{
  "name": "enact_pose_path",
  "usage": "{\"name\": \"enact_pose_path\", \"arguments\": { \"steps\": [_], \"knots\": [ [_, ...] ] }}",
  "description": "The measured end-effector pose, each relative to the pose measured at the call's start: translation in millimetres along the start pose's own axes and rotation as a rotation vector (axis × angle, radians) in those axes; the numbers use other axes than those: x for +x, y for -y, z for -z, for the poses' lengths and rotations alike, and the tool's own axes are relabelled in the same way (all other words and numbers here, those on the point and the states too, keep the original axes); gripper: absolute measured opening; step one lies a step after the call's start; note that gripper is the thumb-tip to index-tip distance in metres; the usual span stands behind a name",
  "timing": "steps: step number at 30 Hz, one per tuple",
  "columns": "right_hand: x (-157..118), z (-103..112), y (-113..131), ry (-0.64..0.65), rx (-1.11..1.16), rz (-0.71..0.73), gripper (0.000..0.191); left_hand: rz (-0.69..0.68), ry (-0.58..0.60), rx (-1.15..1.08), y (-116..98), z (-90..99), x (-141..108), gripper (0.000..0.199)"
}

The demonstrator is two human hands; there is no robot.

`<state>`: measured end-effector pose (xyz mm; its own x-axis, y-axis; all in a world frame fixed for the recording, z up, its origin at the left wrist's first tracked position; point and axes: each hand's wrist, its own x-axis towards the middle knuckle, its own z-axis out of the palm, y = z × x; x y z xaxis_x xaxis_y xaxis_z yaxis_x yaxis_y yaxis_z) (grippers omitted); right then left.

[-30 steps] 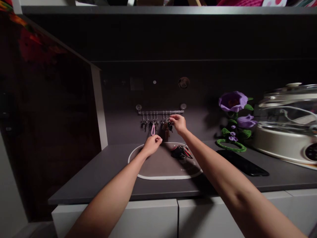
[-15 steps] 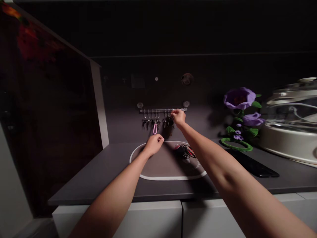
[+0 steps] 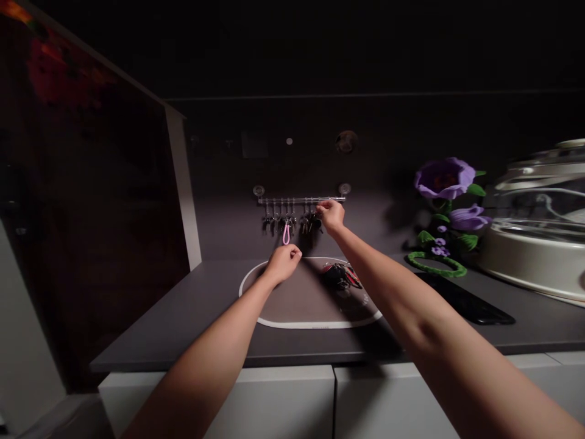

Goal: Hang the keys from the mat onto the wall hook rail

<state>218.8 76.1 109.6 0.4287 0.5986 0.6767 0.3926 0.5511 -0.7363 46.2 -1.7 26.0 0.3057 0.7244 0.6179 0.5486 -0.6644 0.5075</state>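
A clear rail (image 3: 292,200) on the wall carries a row of hooks with several keys (image 3: 305,225) and a pink loop (image 3: 286,234). At the right part of the rail, my right hand (image 3: 331,214) is pinched closed beside dark keys; what its fingertips hold is too small to make out. My left hand (image 3: 284,263) hovers below the pink loop, over the mat, its fingers curled together; anything between them is hidden. On the oval brown mat (image 3: 292,308) with a white rim lies a pile of black and red key items (image 3: 340,276).
Purple knitted flowers (image 3: 445,178) with a green ring base (image 3: 436,264) stand right of the mat. A black phone (image 3: 470,300) lies before them. A cream appliance with a clear top (image 3: 534,253) is at the far right. The counter (image 3: 183,323) has a front edge.
The view has shifted slightly. My right hand remains at the rail with barely any movement, and my left hand is still closed below the pink loop.
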Motion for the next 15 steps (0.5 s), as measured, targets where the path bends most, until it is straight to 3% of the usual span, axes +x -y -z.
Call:
{"name": "enact_pose_path", "arguments": {
  "steps": [9, 15],
  "knots": [
    [2, -3, 0, 0.003, -0.17, 0.051, 0.013, 0.006, 0.002, 0.002, -4, 2.3, -1, 0.016],
    [-6, -2, -8, 0.004, -0.129, 0.054, 0.013, 0.004, -0.002, 0.011, -3, 2.6, -1, 0.016]
  ]
}}
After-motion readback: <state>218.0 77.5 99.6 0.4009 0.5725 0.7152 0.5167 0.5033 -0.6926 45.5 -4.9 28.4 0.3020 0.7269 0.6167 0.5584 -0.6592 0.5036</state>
